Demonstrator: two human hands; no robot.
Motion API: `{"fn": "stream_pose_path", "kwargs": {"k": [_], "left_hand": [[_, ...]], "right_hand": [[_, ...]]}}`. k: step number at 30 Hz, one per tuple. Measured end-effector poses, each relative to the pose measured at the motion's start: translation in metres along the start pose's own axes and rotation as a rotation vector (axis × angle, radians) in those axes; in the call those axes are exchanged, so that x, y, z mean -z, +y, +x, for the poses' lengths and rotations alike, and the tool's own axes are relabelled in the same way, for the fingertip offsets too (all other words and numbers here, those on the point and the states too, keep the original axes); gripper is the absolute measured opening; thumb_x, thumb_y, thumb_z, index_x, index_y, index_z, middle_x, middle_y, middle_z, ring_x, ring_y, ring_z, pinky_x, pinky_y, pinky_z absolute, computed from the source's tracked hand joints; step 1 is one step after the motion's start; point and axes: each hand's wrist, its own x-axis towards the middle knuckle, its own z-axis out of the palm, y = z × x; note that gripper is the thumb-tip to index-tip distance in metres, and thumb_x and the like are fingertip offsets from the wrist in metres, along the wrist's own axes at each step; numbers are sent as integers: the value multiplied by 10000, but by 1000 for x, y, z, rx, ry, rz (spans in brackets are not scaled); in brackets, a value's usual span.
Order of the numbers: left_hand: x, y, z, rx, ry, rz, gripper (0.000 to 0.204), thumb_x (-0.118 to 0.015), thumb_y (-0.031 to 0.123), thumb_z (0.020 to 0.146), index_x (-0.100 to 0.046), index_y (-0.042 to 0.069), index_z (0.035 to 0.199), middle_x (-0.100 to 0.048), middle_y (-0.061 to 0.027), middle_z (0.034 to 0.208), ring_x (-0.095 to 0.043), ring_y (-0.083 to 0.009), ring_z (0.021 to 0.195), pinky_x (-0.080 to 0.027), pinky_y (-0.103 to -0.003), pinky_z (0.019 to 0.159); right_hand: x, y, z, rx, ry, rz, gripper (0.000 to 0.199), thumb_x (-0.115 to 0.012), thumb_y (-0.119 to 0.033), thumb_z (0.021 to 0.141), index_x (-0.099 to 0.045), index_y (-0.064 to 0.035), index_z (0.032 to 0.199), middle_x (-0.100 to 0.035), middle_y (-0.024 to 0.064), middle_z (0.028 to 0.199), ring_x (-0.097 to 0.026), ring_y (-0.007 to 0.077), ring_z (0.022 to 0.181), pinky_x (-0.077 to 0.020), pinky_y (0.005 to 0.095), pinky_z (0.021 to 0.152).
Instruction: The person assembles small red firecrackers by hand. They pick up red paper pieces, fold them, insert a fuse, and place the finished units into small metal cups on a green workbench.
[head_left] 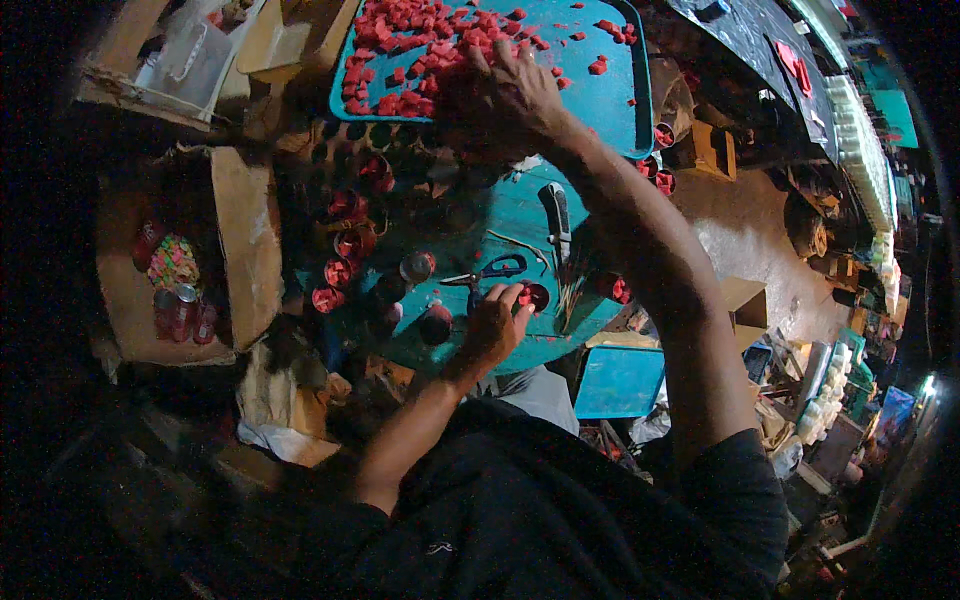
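My left hand is closed round a small round glass with red chunks in it, at the near side of the round teal table. Farther off, my right hand reaches over a large blue tray. Its fingers look spread, with the tips at a heap of red chunks; shadow hides the palm side. Beyond the left hand lie dark-handled scissors and a utility knife. A bundle of thin sticks lies just right of the glass.
Several glasses of red chunks line the table's left side. A dark red jar stands left of my left hand. An open cardboard box at the left holds red jars. A smaller blue tray sits at the near right.
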Motion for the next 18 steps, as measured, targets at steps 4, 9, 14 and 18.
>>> {"fn": "stream_pose_path", "kwargs": {"k": [4,9,14,18], "left_hand": [[-20,-16,9,-25,19,-24,243,-625,191,968,-684,44,1152,-686,-211,1047,-679,-426,946,-555,-479,813],[-11,-23,21,-145,45,-17,231,-648,100,933,-678,8,1144,-693,-230,1055,-680,-429,960,-553,-480,842],[1,-7,18,-5,6,-37,255,-673,117,908,-706,-5,1130,-715,-225,1097,-697,-390,997,-549,-450,893],[-2,-4,10,87,-96,-86,293,-706,50,886,-635,-2,1165,-695,-226,1084,-668,-427,976,-545,-492,836]], "right_hand": [[-30,23,-9,44,-35,-17,750,-710,-367,896,-398,-172,1549,-424,216,1507,-496,402,1286,-459,568,1004],[7,31,39,-183,-324,535,508,-710,-290,877,-537,-42,1285,-597,272,1218,-634,435,973,-508,531,837],[17,50,54,-157,-589,543,203,-704,-214,836,-674,-14,855,-638,219,781,-630,395,704,-493,498,612],[-13,65,40,-154,-475,591,175,-703,-183,802,-642,-31,739,-607,186,705,-619,347,642,-487,474,570]]}}
